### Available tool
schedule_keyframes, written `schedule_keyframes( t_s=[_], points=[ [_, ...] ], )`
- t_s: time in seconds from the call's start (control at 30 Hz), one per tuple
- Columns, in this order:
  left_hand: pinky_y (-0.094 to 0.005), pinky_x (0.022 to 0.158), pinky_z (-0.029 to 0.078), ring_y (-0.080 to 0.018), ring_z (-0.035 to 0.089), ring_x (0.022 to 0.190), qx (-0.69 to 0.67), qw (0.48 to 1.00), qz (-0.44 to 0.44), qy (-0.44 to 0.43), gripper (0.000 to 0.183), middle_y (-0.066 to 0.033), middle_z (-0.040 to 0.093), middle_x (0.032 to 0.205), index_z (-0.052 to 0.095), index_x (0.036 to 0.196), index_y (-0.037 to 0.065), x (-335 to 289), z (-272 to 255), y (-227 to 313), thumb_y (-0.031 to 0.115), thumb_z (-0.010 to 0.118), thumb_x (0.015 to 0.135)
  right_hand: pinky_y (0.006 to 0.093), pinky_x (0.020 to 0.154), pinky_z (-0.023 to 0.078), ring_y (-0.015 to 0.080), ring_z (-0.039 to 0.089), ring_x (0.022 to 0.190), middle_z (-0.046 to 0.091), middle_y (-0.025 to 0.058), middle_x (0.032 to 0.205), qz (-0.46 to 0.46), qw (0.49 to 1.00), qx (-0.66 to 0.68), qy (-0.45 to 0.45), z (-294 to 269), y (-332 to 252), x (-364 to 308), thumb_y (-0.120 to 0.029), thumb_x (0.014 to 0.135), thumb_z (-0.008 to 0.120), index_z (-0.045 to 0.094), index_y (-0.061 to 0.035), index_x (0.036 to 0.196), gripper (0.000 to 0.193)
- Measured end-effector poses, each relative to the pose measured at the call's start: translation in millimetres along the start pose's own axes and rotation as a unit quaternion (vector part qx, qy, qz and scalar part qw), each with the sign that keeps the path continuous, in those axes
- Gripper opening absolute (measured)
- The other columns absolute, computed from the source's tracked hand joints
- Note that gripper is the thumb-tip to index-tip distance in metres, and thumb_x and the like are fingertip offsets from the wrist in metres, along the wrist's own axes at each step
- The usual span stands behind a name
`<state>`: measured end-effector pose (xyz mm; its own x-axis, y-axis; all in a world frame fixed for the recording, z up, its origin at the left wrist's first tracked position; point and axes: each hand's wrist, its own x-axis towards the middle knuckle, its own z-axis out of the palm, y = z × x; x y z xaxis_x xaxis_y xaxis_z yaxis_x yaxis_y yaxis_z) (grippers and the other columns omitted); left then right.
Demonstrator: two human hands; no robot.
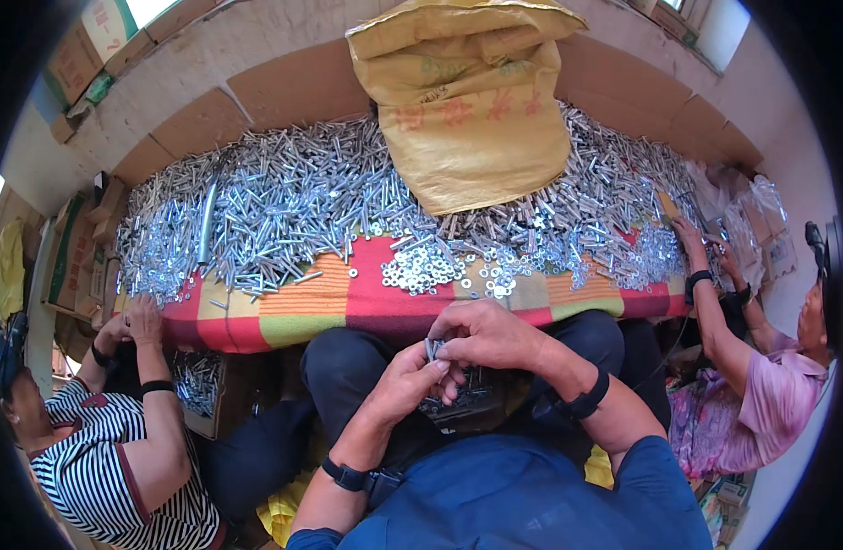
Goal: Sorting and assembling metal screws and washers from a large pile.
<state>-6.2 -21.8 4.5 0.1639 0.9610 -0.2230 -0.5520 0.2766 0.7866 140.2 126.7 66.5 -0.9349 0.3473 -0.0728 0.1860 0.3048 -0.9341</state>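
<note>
Your left hand (408, 380) and right hand (490, 335) meet over your lap, both pinching one small bolt (433, 349). Ahead, a heap of bolts (302, 202) covers the striped cloth (321, 307) beneath a yellow sack (472, 101).

both forearms rise from six o'clock; left hand (410, 378) and right hand (487, 335) meet, fingertips pinched together at centre.

Both hands, left hand (405, 378) and right hand (488, 335), pinch a small silvery metal bolt (433, 349) just below the checked red-orange cloth (321, 302) heaped with bolts.
</note>
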Motion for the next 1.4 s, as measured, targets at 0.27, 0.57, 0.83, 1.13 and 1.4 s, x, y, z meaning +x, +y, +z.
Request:
schedule_keyframes(
  t_s=[0.27,0.57,0.83,1.13,1.4],
  points=[
    [-0.0270,0.072,0.055,-0.0126,0.065,0.078,0.031,0.999,-0.024,-0.005,0.022,-0.0068,0.066,0.100,0.058,0.117,0.001,3,1,-2,0.016,0.056,0.101,0.0290,0.060,0.054,0.0132,0.067,0.067,0.070,0.0080,0.080,0.113,0.989,0.100,0.007,0,0,-6,-0.005,0.086,0.069,0.068,0.0026,0.098,0.014],
    [-0.0265,0.070,0.053,-0.0123,0.064,0.076,0.052,0.998,-0.034,-0.015,0.020,-0.0064,0.066,0.098,0.056,0.116,0.003,4,-2,-5,0.016,0.057,0.100,0.0380,0.064,0.054,0.0253,0.070,0.069,0.070,0.0157,0.079,-0.025,0.993,-0.098,0.057,-1,-4,-10,-0.009,0.085,0.068,0.067,0.0006,0.089,0.011],
    [-0.0282,0.068,0.055,-0.0151,0.066,0.076,-0.026,0.999,-0.010,0.025,0.017,-0.0089,0.066,0.096,0.053,0.116,0.003,5,0,-2,0.014,0.055,0.103,0.0231,0.054,0.051,0.0083,0.063,0.062,0.067,0.0046,0.080,0.145,0.967,0.189,0.086,-32,-7,-19,-0.009,0.093,0.068,0.064,0.0001,0.100,0.012],
    [-0.0273,0.069,0.057,-0.0161,0.069,0.079,-0.038,0.995,0.022,0.085,0.015,-0.0109,0.068,0.096,0.057,0.114,0.001,9,-3,-9,0.010,0.054,0.103,0.0262,0.057,0.055,0.0111,0.065,0.066,0.067,0.0067,0.082,0.191,0.967,0.166,0.033,-6,10,-12,-0.007,0.089,0.069,0.064,0.0029,0.098,0.014],
    [-0.0261,0.067,0.058,-0.0147,0.070,0.074,0.027,0.996,0.027,0.075,0.017,-0.0118,0.070,0.098,0.060,0.110,-0.001,9,-3,-9,0.013,0.056,0.102,0.0269,0.055,0.053,0.0120,0.064,0.061,0.067,0.0073,0.078,0.154,0.980,0.127,0.029,-3,4,-5,-0.005,0.085,0.069,0.065,0.0047,0.098,0.016]
  ],
)
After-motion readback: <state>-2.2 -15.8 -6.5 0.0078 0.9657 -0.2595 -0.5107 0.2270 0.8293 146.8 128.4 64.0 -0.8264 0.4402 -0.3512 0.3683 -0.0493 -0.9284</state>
